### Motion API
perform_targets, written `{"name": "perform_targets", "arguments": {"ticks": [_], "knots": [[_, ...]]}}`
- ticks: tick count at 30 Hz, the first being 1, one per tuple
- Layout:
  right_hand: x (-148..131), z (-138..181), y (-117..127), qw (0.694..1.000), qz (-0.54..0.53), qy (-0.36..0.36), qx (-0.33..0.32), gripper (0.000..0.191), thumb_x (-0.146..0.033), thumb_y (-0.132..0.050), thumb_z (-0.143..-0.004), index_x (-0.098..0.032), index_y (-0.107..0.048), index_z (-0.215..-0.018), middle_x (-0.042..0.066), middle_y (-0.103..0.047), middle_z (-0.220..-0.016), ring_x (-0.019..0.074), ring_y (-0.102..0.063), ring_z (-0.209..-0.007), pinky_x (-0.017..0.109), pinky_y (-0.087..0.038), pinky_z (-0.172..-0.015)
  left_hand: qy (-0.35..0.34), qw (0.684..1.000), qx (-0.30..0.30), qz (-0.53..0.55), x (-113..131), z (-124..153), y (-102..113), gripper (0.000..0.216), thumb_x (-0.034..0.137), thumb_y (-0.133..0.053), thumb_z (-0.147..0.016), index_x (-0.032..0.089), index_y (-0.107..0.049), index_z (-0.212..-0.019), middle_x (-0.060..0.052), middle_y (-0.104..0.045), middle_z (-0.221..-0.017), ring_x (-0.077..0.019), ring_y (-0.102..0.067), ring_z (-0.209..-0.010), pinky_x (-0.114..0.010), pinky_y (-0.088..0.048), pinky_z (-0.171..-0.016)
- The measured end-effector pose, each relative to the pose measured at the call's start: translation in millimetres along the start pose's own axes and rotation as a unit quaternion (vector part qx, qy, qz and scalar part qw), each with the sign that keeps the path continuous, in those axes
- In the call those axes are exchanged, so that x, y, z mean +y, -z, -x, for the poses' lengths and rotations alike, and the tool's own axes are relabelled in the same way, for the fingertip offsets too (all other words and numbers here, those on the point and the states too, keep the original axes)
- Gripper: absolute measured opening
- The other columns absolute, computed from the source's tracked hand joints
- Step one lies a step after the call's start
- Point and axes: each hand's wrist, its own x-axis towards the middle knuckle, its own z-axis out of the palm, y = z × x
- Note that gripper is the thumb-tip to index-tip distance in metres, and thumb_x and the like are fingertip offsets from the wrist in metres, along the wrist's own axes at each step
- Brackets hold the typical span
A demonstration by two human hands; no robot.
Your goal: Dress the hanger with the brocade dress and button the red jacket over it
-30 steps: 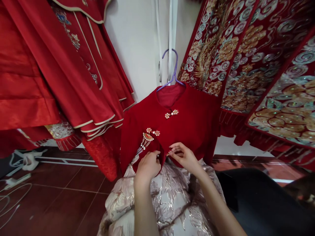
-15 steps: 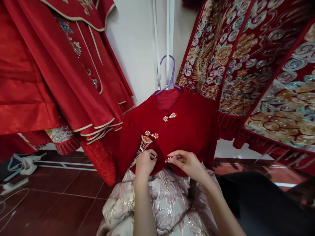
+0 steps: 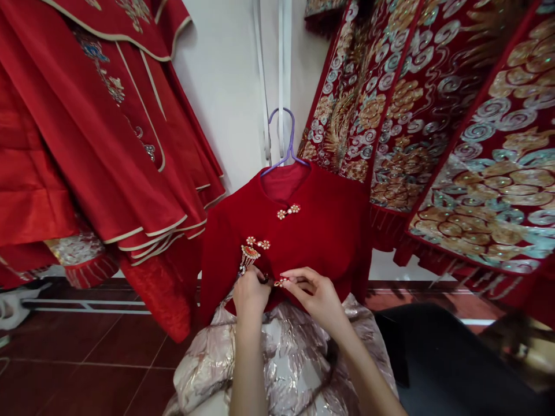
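A dark red velvet jacket (image 3: 316,231) hangs on a purple hanger (image 3: 284,144) in front of me. Two pearl knot buttons (image 3: 288,211) are fastened near the collar, and a fan-shaped tassel (image 3: 247,257) hangs by the second. My left hand (image 3: 250,293) pinches the left edge of the jacket's lower opening. My right hand (image 3: 314,297) pinches a small pearl button (image 3: 281,282) on the right edge, close to the left fingers. A shiny silver-pink brocade skirt (image 3: 286,358) bulges below the jacket, under both forearms.
Red embroidered garments (image 3: 99,144) hang at the left. Heavily embroidered red and gold panels (image 3: 437,115) hang at the right. A white wall with a vertical rail (image 3: 273,69) stands behind. Dark red floor tiles (image 3: 87,370) lie below; a black cloth (image 3: 451,364) sits at the lower right.
Both hands have drawn closer together at the jacket's lower opening, bringing the button toward the left edge. The view has shifted a little, so the jacket sits lower and further left.
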Motion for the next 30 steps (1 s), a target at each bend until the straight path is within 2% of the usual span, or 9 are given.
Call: {"name": "perform_targets", "arguments": {"ticks": [4,10,15,17,20,23,26,30], "knots": [[1.5,-0.5,4.8,0.999,0.04,0.025,0.018,0.019,-0.032,-0.064,-0.081,-0.021,-0.071,-0.095,0.004,-0.066,-0.093,0.0131,-0.064,-0.083,0.024,-0.055,-0.077,0.037,0.999,0.004,-0.012,6.3,1.3,-5.0,0.014,0.032,-0.06,-0.071,0.024,-0.059,-0.082,-0.01,-0.071,-0.089,-0.0309,-0.066,-0.089,-0.033,-0.042,-0.068],[8.0,-1.6,1.0,0.997,0.064,0.044,0.016,0.018,-0.03,-0.062,-0.083,-0.022,-0.07,-0.096,0.003,-0.065,-0.092,0.0128,-0.064,-0.083,0.024,-0.055,-0.076,0.029,1.0,0.002,0.009,2.1,0.5,-1.8,0.014,0.032,-0.06,-0.07,0.024,-0.059,-0.081,-0.009,-0.071,-0.089,-0.0307,-0.066,-0.09,-0.034,-0.044,-0.07],[14.4,-4.5,-3.9,0.995,0.082,0.06,0.013,0.017,-0.027,-0.06,-0.084,-0.021,-0.069,-0.097,0.004,-0.063,-0.091,0.0125,-0.063,-0.081,0.025,-0.055,-0.075,0.002,0.994,-0.012,0.112,-9.2,-1.3,8.6,0.011,0.029,-0.063,-0.07,0.022,-0.058,-0.077,-0.005,-0.073,-0.083,-0.0246,-0.068,-0.084,-0.032,-0.047,-0.072],[17.0,-5.4,-5.6,0.994,0.088,0.065,0.013,0.017,-0.026,-0.059,-0.085,-0.021,-0.069,-0.097,0.004,-0.063,-0.092,0.0124,-0.062,-0.082,0.024,-0.055,-0.076,0.002,0.978,-0.031,0.204,-16.6,-3.8,10.2,0.012,0.027,-0.064,-0.07,0.021,-0.059,-0.078,-0.004,-0.072,-0.075,-0.0208,-0.069,-0.074,-0.029,-0.05,-0.069],[20.0,-5.4,-9.9,0.994,0.089,0.064,0.012,0.017,-0.025,-0.058,-0.085,-0.02,-0.069,-0.098,0.004,-0.062,-0.094,0.0123,-0.062,-0.084,0.024,-0.054,-0.076,0.019,0.924,-0.089,0.372,-25.0,-6.8,10.7,0.01,0.023,-0.066,-0.071,0.016,-0.064,-0.079,-0.003,-0.07,-0.068,-0.0165,-0.068,-0.063,-0.027,-0.053,-0.064],[21.2,-4.1,-16.4,0.993,0.098,0.059,0.019,0.017,-0.026,-0.058,-0.085,-0.02,-0.069,-0.097,0.004,-0.062,-0.092,0.0113,-0.06,-0.078,0.021,-0.052,-0.068,0.031,0.88,-0.127,0.457,-26.4,-6.4,12.3,0.008,0.018,-0.067,-0.07,0.012,-0.068,-0.075,-0.005,-0.07,-0.068,-0.0144,-0.068,-0.062,-0.026,-0.056,-0.066],[21.7,-2.6,-23.4,0.993,0.104,0.048,0.041,0.018,-0.03,-0.059,-0.085,-0.02,-0.07,-0.096,0.004,-0.061,-0.087,0.01,-0.057,-0.068,0.02,-0.046,-0.056,0.028,0.875,-0.132,0.465,-23.6,-3.7,14.9,0.006,0.015,-0.067,-0.071,0.011,-0.07,-0.074,-0.005,-0.071,-0.068,-0.0129,-0.067,-0.062,-0.025,-0.056,-0.066],[22.9,-1.8,-28.3,0.997,0.052,0.025,0.045,0.021,-0.033,-0.059,-0.085,-0.019,-0.07,-0.096,0.006,-0.063,-0.093,0.013,-0.062,-0.076,0.02,-0.048,-0.058,0.028,0.872,-0.129,0.47,-21.5,-2.2,15.7,0.005,0.013,-0.066,-0.072,0.01,-0.07,-0.073,-0.005,-0.07,-0.066,-0.0123,-0.067,-0.062,-0.024,-0.056,-0.065]]}}
